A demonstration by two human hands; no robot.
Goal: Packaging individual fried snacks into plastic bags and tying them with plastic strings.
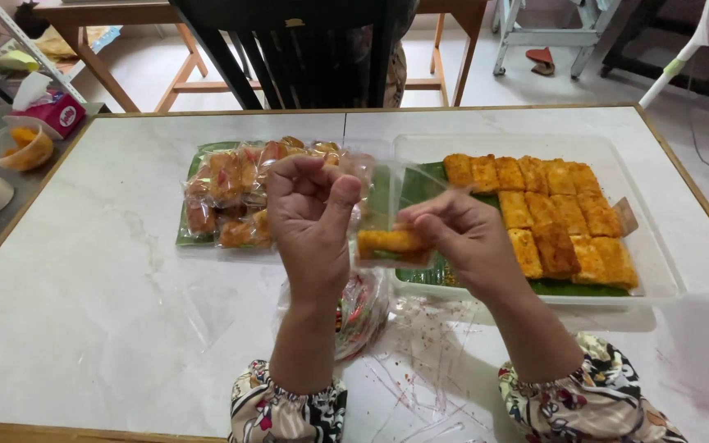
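Both forearms are bare from wrist to near the elbow, and each ends in a sleeve pushed up and gathered at an elastic cuff. The left sleeve [287, 413] is cream cloth printed with dark leaves and small reddish and yellow flowers; its cuff puckers into a tight ruffled band. The right sleeve [592, 402] carries the same floral print, bunched in loose folds. The left hand [312, 215] and the right hand [463, 239] show no rings, bracelets or watch.

tray [658, 279]: near rim hidden by right hand [461, 238] | wrapped pieces [231, 197]: partly covered by left hand [309, 217] | chair [305, 49]: cut off at top edge | bowl [18, 148]: contents blurred
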